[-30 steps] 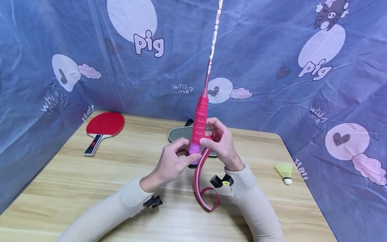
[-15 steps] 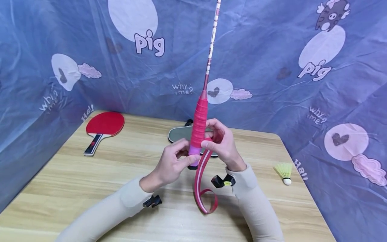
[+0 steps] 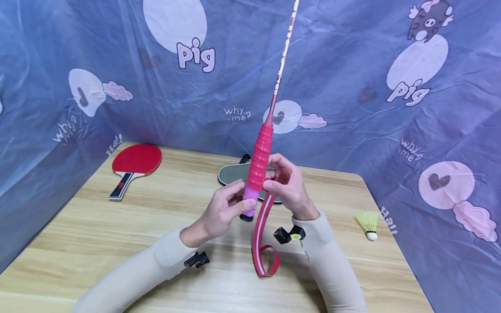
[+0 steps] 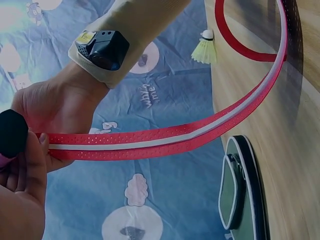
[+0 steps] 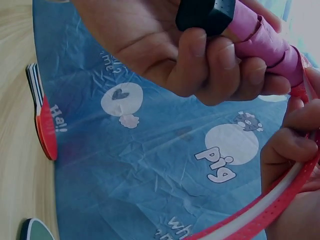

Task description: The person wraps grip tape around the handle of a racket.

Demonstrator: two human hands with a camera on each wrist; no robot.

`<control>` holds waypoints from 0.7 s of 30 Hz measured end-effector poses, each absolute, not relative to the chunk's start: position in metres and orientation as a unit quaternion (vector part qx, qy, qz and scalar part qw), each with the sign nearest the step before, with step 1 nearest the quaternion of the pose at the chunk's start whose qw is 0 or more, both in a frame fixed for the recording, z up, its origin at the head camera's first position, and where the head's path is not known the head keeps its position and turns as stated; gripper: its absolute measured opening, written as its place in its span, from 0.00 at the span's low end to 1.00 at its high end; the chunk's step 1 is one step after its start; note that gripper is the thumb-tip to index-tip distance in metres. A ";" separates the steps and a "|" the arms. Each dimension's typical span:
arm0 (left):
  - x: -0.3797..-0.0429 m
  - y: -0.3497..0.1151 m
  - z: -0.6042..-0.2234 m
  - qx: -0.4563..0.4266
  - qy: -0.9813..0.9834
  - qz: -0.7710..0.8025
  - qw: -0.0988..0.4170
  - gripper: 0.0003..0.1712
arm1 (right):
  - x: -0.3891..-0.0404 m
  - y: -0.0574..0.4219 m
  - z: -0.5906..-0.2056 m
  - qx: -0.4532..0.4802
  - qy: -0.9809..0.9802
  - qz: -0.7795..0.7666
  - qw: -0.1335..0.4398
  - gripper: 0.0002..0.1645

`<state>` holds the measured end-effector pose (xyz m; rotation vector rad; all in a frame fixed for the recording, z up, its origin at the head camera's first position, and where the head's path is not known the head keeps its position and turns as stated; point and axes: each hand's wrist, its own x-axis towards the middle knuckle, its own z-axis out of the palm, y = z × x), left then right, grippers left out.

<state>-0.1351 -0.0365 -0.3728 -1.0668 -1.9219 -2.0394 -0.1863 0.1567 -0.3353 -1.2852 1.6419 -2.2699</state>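
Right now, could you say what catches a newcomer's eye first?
A racket, its handle partly red-wrapped, catches the eye first, tilted in the left hand at centre. From the right hand a red strip curls down. A red paddle lies on the left of the table.

Bkgd cloth (image 3: 332, 65): "pig", "why me?", "Ha!!"

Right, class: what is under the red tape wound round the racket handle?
Where the winding of red tape stops, a purple layer shows, partly behind the left hand. What lies under the winding itself is covered.
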 end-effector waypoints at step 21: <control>-0.140 -0.034 -0.375 -0.359 -0.658 -0.660 0.048 0.14 | -0.182 0.165 -0.340 -0.407 0.625 -0.665 -0.014 0.20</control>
